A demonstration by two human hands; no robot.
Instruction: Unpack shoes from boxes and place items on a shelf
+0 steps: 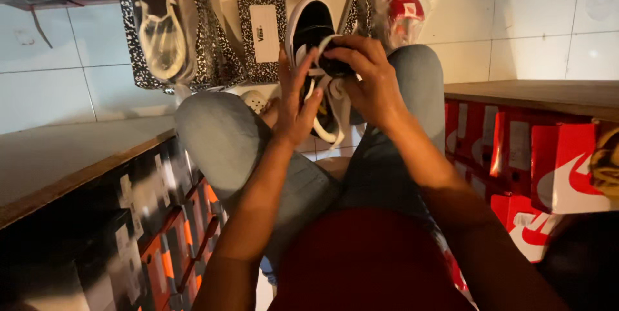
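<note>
While it rests between the person's raised knees, the black canvas sneaker with a white rubber sole [314, 30] stands toe-up above the lap, its white flat laces [332, 101] hanging loose down its front. The right hand [364, 79] curls over the shoe's tongue area, fingers pinched shut on a lace, wrist bent inward. The left hand [295, 101] presses flat against the sneaker's left side, fingers spread upward, thumb hooked on a lace. Both forearms rise from the red-shirted torso and converge at the shoe. Grey denim knees [222, 137] flank it closely. Stacked red shoe boxes [554, 162] crowd the right, dark and orange boxes [161, 233] the left; only a narrow strip of white tiled floor [45, 72] lies open beyond.
</note>
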